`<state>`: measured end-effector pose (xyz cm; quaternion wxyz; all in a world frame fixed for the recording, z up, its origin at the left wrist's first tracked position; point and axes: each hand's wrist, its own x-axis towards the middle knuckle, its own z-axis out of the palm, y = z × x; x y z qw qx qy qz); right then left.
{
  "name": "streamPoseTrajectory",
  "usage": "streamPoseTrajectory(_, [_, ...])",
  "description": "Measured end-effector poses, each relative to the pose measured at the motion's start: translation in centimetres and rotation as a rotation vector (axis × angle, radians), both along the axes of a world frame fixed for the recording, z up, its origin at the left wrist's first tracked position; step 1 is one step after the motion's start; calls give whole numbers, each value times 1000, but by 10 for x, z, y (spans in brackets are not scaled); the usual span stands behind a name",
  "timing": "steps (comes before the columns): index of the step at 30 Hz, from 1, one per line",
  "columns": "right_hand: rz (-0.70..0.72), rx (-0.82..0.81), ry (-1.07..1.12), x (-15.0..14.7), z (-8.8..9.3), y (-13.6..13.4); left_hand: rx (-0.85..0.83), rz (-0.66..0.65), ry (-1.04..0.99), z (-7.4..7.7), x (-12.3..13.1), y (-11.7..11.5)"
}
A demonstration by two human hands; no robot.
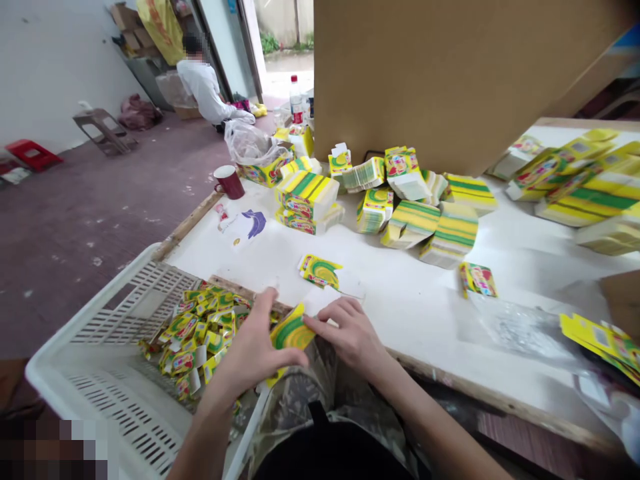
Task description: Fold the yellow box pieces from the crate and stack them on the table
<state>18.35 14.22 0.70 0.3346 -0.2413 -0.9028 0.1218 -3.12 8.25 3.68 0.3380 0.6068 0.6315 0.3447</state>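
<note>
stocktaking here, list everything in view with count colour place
Table: 1, white, ahead
Crate: 1, white, left
Carton: 1, yellow, centre
Small cartons: many, yellow, in crate
Loose cartons: several, yellow, on table
Bundles: many, yellow-green, across table
Mug: 1, maroon, table's left edge
Bag: 1, clear, behind mug
Bottle: 1, clear, beyond bag
Plastic film: 1, clear, table right
Cardboard: 1, brown, behind bundles
Stools: 2, red and brown, far left
Sack: 1, maroon, upper left
Co-worker: 1, white top, upper left
Left hand: 1, bare, at carton
Right hand: 1, bare, on carton
</note>
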Motion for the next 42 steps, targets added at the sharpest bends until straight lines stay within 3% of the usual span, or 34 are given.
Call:
streamPoseTrajectory(2, [-13,-38,54,-3,0,-5,-177,-103,148,3,9,2])
streamPoseTrajectory(4, [-151,-166,179,-4,-2,-9,-223,-83,198,-1,19,4])
streamPoseTrajectory(7, [-290,-573,416,-6,-9,-13,-147,25,177,-15,32,0])
streamPoseTrajectory(11, [15,-1394,600,-16,-15,-15,-34,-30,81,-30,44,-9])
streamPoseTrajectory(12, [82,-1528,632,-19,-15,-15,-2,-48,80,-32,47,-11])
streamPoseTrajectory(14, [145,-1648,661,-22,-14,-14,46,-93,100,-32,49,-12])
streamPoseTrajectory(18, [145,-1627,573,-22,-15,-11,-38,-166,98,-28,48,-10])
streamPoseTrajectory(24, [99,-1086,324,-18,-18,-22,-113,-104,-37,-35,48,-6])
streamPoseTrajectory(28, [65,-878,237,-18,-25,-26,-97,-28,-23,-43,52,-7])
streamPoseTrajectory(34, [168,-754,-29,-16,-30,-20,45,109,67,-40,42,-12])
streamPoseTrajectory(37, [150,-748,-78,-10,-16,-13,12,104,61,-37,36,-14])
streamPoseTrajectory(42, [241,-792,-80,0,12,4,-42,8,44,-33,35,-10])
